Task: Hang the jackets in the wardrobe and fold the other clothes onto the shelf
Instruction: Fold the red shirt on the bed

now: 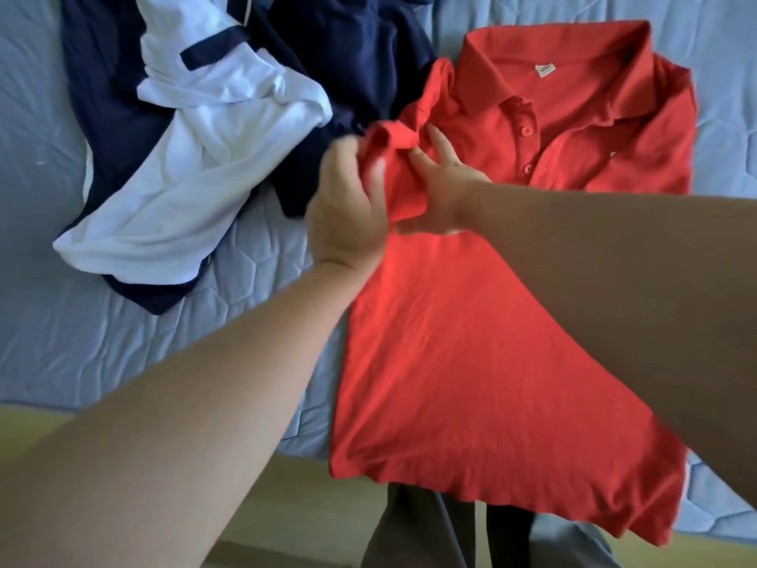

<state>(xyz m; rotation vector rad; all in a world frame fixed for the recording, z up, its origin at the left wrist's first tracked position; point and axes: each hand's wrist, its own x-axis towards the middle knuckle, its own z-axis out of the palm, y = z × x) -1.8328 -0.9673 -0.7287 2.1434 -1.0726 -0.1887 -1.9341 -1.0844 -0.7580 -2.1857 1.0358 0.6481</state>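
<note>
Item one: red polo shirt [471,354]. I saw it laid front-up on the bed [123,342], collar at the far side, hem hanging over the near edge.
Item two: left grip [348,207], fingers curled round the shirt's sleeve on the left of my view.
Item three: right grip [442,190], thumb and fingers pinching that same sleeve, near the buttons.
Item four: navy-and-white garment [196,149], crumpled on the bed, touching the shirt's shoulder.

bare quilt [37,116] left | navy-white garment [196,129] touches red polo [471,342]
</note>
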